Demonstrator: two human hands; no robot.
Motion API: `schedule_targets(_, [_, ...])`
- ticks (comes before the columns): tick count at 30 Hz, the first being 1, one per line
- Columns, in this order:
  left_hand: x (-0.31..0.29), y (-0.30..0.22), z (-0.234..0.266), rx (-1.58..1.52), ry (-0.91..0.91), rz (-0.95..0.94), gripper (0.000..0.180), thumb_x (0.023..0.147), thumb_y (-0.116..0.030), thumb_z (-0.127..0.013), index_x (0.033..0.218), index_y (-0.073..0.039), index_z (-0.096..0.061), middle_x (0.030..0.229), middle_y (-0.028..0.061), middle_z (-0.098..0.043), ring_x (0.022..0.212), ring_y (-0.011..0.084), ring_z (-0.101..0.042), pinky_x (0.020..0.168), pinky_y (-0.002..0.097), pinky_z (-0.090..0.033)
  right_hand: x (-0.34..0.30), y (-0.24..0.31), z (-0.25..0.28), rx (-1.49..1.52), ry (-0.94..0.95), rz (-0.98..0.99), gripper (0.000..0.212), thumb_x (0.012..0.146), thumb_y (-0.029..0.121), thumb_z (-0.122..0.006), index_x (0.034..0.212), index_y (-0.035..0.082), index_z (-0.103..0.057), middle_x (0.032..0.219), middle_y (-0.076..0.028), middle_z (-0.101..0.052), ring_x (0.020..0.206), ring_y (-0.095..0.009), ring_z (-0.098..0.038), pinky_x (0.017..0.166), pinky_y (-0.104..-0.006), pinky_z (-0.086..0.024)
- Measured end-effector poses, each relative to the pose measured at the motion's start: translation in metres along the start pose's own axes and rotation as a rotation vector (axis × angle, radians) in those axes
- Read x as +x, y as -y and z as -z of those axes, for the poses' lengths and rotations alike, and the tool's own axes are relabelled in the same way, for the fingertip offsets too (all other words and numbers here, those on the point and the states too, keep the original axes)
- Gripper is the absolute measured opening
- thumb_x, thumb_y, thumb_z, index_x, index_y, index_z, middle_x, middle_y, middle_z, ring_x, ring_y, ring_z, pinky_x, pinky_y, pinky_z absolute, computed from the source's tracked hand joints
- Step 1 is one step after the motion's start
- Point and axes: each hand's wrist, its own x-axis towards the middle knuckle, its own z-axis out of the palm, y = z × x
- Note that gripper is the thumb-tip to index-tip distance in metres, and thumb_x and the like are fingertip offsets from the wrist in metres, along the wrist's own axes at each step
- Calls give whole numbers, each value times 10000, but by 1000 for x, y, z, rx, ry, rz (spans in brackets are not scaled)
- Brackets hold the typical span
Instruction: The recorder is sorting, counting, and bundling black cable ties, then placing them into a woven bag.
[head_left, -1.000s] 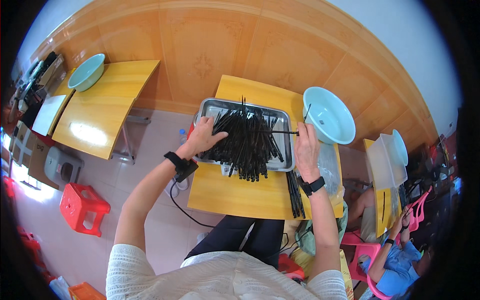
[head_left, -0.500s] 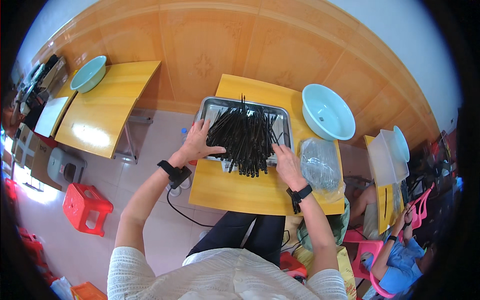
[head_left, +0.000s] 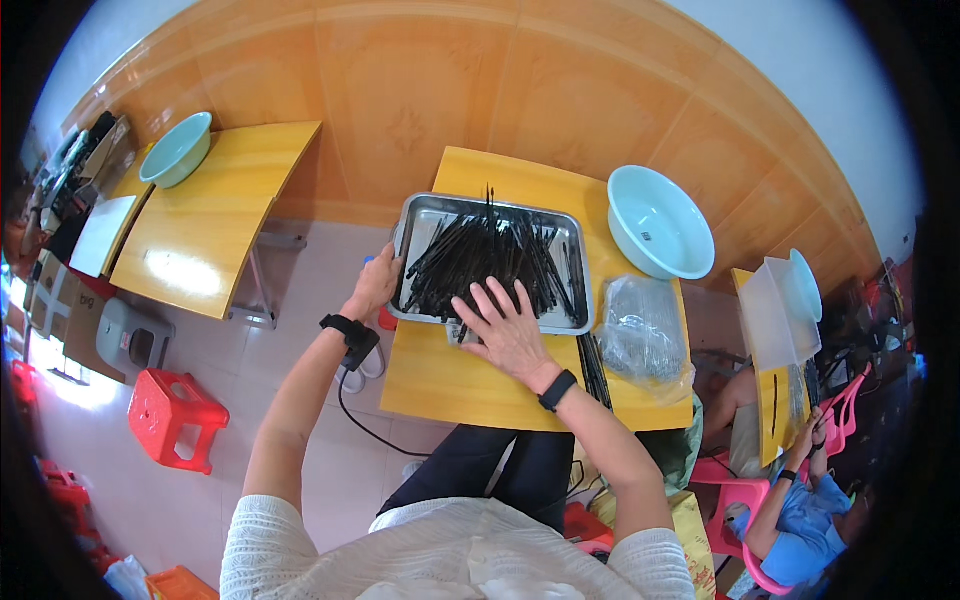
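A shallow metal tray (head_left: 583, 290) sits on the yellow table, heaped with thin black sticks (head_left: 482, 250), most of them pointing away from me. My left hand (head_left: 377, 280) grips the tray's left side at the rim. With fingers spread, my right hand (head_left: 508, 325) lies over the near ends of the heap and hides part of it. More black sticks (head_left: 593, 370) lie on the table past the tray's near right corner, beside my right wrist.
Right of the tray are a clear plastic bag (head_left: 642, 330) and a light blue basin (head_left: 660, 225). Another table (head_left: 200, 240) with a basin stands left, near a red stool (head_left: 175, 420). At far right a seated person in blue (head_left: 800, 530) works.
My left hand has moved from the sticks to the tray's left rim. My right hand has come left from the tray's right side, onto the sticks' near ends.
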Motion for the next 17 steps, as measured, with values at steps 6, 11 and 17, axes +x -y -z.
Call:
schedule_targets(6, [6,12,-3,-67,12,-75,239,885,-194,-402,1015,5,-419,871,310,-559,874,484,-506,746,526,-399,13,-16,-11,80,27,-104,749,677,421,-669,1314,173,-360,1245,-102,-393,1205,-305,-312,991,-540,-241])
schedule_targets(11, [3,17,-9,-64,-18,-64,243,887,-197,-406,1023,4,-411,866,319,-556,872,487,-510,750,529,-400,12,-4,1,109,46,-182,743,681,382,-683,1311,148,-366,1238,-119,-394,1190,-326,-327,991,-567,-205])
schedule_targets(17, [5,18,-12,-43,-5,-39,258,892,-221,-408,1045,-14,-391,882,314,-564,862,492,-516,755,533,-406,21,25,3,171,-6,-128,684,704,323,-668,1300,143,-386,1268,-118,-376,1237,-326,-287,998,-558,-192])
